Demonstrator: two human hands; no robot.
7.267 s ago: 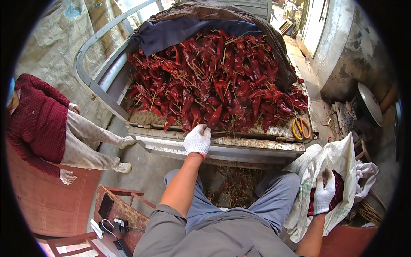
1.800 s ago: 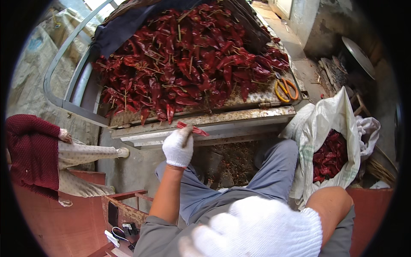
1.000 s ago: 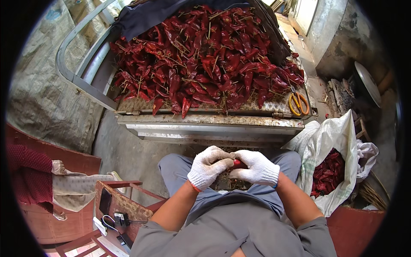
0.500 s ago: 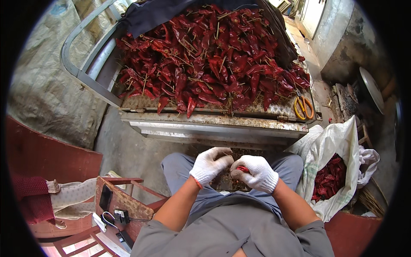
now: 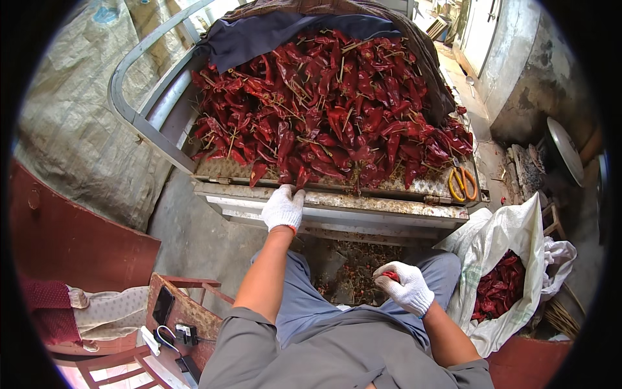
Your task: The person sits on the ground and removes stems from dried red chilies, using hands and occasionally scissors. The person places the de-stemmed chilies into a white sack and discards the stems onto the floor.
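My left hand point(image 5: 283, 207), in a white knit glove, reaches to the front edge of a metal cart bed point(image 5: 395, 198). Its fingertips close at the tip of a dried red chili pepper point(image 5: 302, 176) at the front of a large heap of chilies point(image 5: 337, 117). Over my right thigh, my right hand point(image 5: 407, 286), gloved too, is curled shut around a red chili pepper point(image 5: 391, 276), of which only a small part shows. Scissors with yellow-orange handles point(image 5: 462, 183) lie at the cart's right front corner.
A white woven sack point(image 5: 528, 259) holding red chilies stands open at my right. Stem scraps point(image 5: 356, 262) litter the floor between my legs. At lower left, a wooden stool point(image 5: 194, 308) bears a phone point(image 5: 163, 305) and cables. Dark cloth point(image 5: 259, 39) covers the heap's back.
My left hand has moved forward from beside the right hand to the cart's front edge. My right hand has drawn back and slightly right, still holding the red chili. The view has shifted a little.
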